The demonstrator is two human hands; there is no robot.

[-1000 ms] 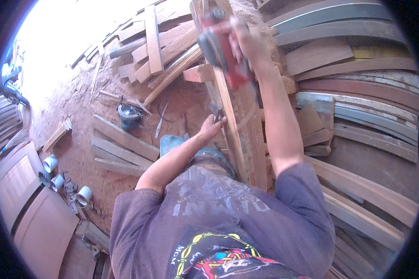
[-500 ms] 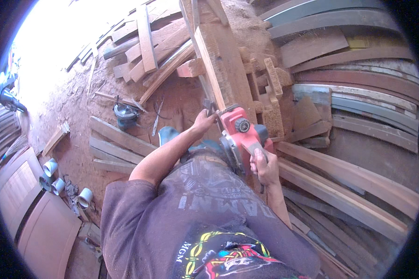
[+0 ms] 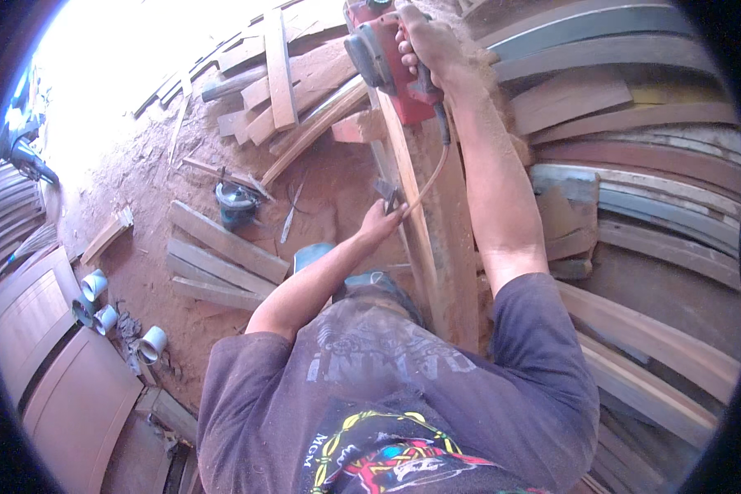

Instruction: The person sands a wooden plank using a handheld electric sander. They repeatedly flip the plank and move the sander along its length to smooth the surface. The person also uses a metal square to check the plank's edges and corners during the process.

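Note:
My right hand [image 3: 426,45] is wrapped round the rear handle of a red electric hand planer [image 3: 391,70] at the top. The planer rests far along a narrow wooden plank [image 3: 420,239] standing on edge on a wide beam [image 3: 461,272]. A thin brown power cord [image 3: 438,169] curves down from the planer handle. At the plank's left side my left hand [image 3: 379,221] is closed on a dark clamp-like piece [image 3: 384,191], whose exact kind I cannot make out. The cord passes by its fingertips.
Timber boards [image 3: 634,132] are stacked on the right. Loose offcuts [image 3: 305,82] lie at the upper left. A circular saw [image 3: 237,202] sits on the dusty ground, near short planks [image 3: 226,247]. Pale cups [image 3: 152,342] and wooden panels [image 3: 82,412] are at the lower left.
My right hand has pushed the planer far forward along the plank, its arm now stretched out. My left hand stays at the plank's side. The view has shifted slightly.

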